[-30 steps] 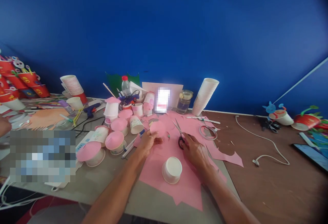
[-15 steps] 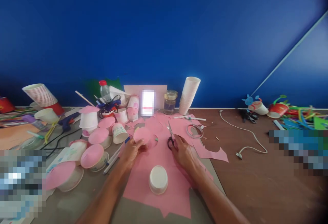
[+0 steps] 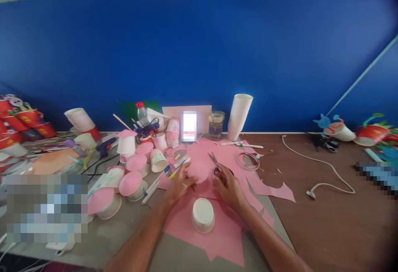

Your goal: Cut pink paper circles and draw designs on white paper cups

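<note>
My left hand (image 3: 180, 184) pinches the near-left edge of a round piece of pink paper (image 3: 199, 171) above the pink sheet (image 3: 214, 234). In my right hand (image 3: 229, 185) are scissors (image 3: 214, 158), fingers through the dark handles, blades pointing away and slightly left, just right of the paper circle. Whether the blades touch the paper I cannot tell. Between my forearms an upturned white paper cup (image 3: 203, 214) sits on the sheet.
Left are several cups topped with pink discs (image 3: 130, 183), plus a glue gun (image 3: 105, 146). Behind stand a lit phone (image 3: 189, 127), a glass jar (image 3: 216, 126) and a tall stack of white cups (image 3: 240, 116). A roll of tape (image 3: 248, 161) and a white cable (image 3: 332, 162) lie right.
The view has swung left, so everything sits further right in the picture. My hands are closer together, and the scissors have come nearer the paper circle with their blades angled more left.
</note>
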Action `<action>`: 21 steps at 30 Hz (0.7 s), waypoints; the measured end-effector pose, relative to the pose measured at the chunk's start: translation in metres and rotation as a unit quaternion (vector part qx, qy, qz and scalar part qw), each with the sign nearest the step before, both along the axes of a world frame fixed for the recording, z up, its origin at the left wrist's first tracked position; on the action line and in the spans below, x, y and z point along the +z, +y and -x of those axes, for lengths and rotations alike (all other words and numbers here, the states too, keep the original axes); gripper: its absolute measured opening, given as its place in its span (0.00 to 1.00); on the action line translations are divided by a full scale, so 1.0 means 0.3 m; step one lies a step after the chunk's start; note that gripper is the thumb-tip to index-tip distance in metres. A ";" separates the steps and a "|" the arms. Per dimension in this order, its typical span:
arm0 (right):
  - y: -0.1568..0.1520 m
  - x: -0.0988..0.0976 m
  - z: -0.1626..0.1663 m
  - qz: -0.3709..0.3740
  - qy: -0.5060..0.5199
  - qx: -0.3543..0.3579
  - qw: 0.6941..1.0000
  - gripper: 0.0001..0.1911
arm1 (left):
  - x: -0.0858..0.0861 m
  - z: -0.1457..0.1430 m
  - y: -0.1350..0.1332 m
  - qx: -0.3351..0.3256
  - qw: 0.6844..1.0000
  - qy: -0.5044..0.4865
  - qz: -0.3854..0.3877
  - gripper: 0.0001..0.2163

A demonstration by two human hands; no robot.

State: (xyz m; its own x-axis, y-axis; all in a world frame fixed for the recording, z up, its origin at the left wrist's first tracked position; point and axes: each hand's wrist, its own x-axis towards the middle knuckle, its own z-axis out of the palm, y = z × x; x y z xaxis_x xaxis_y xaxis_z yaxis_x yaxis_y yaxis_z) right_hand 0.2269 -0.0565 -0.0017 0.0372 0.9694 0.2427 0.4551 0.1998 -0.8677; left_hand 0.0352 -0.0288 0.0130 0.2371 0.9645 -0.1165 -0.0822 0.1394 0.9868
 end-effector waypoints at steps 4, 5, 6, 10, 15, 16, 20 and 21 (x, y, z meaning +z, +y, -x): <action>0.004 -0.006 0.019 0.036 0.141 0.034 0.989 0.26 | 0.011 -0.018 -0.025 -0.060 0.998 -0.026 -0.008 0.29; 0.004 -0.002 0.022 0.041 0.166 0.035 0.985 0.26 | 0.014 -0.020 -0.031 -0.068 0.997 -0.026 -0.006 0.30; 0.004 0.004 0.023 0.044 0.187 0.034 0.981 0.26 | 0.018 -0.020 -0.035 -0.074 0.997 -0.028 -0.003 0.31; 0.007 0.037 0.010 0.042 0.255 -0.004 0.966 0.26 | 0.030 -0.003 -0.036 -0.089 0.994 -0.062 -0.011 0.30; 0.015 0.084 -0.040 0.051 0.390 -0.026 0.919 0.24 | 0.032 0.048 0.000 -0.066 0.986 -0.151 -0.025 0.27; 0.012 0.096 -0.050 0.057 0.411 -0.017 0.910 0.23 | 0.029 0.055 0.007 -0.058 0.984 -0.165 -0.021 0.26; -0.026 0.145 -0.063 0.137 0.405 0.085 0.900 0.24 | 0.019 0.068 0.022 -0.052 0.981 -0.189 -0.002 0.26; -0.038 0.153 -0.060 0.160 0.390 0.117 0.899 0.24 | 0.019 0.068 0.021 -0.055 0.980 -0.192 -0.001 0.26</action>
State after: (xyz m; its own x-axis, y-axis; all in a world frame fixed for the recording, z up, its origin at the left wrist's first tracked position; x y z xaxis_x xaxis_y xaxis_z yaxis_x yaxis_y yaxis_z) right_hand 0.2447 -0.0680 0.0441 -0.1390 0.9884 -0.0605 -0.3390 -0.1049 -0.9349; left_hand 0.0148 -0.0224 0.0187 0.3667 0.9303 0.0031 -0.4327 0.1676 0.8858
